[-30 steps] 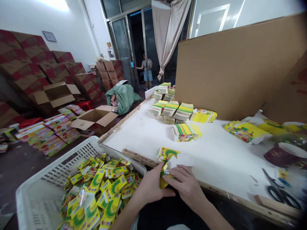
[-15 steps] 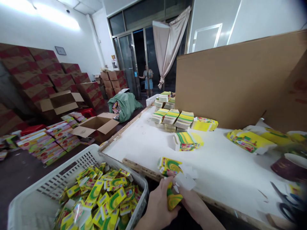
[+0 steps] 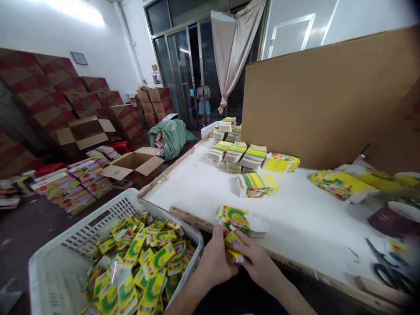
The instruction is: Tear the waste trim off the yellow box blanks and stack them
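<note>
Both my hands meet at the near edge of the white table (image 3: 295, 214) and hold one small yellow-and-green carton (image 3: 232, 246). My left hand (image 3: 215, 261) grips it from the left with curled fingers. My right hand (image 3: 256, 261) pinches it from the right. Just beyond them a short stack of flat carton blanks (image 3: 233, 217) lies on the table edge. To my left a white plastic basket (image 3: 65, 258) holds several folded cartons (image 3: 144, 262) of the same print.
More stacks of blanks (image 3: 238, 151) and yellow packs (image 3: 341, 186) lie farther back against a tall cardboard sheet (image 3: 328, 96). Scissors (image 3: 390, 271) and a dark cup (image 3: 392, 218) sit at the right. Open and stacked cartons (image 3: 133, 164) cover the floor; a person (image 3: 204, 98) stands in the doorway.
The carton in my hands went from partly open, with white flaps showing, to a more closed, compact shape. My hands stayed at the table edge.
</note>
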Motion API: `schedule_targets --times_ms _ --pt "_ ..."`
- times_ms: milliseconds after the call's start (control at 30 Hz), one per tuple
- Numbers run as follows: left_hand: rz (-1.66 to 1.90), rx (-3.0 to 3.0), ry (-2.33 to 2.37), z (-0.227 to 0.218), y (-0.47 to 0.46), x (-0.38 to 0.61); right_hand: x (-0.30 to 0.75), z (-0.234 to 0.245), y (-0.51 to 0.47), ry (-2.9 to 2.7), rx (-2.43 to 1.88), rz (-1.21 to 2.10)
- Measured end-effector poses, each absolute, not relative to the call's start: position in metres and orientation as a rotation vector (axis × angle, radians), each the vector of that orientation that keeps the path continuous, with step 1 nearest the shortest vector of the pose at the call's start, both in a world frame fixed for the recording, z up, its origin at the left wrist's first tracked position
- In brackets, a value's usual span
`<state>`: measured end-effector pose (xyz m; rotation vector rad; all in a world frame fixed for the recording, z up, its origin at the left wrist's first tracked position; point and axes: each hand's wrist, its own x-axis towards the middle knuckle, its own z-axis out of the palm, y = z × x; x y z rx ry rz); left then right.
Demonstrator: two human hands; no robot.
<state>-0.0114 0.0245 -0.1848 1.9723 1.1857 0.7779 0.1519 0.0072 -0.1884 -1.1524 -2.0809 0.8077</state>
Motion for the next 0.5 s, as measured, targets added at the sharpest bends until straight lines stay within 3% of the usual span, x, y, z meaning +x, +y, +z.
schedule_targets --times_ms 200,500 --pt "0.752 2.079 1.206 -0.176 0.034 -0.013 0.165 -0.170 0.020 -2.256 -1.059 0.933" --pt "0.748 2.195 1.191 -0.168 0.040 -0.016 0.158 -0.178 0.026 -2.064 -1.154 0.877"
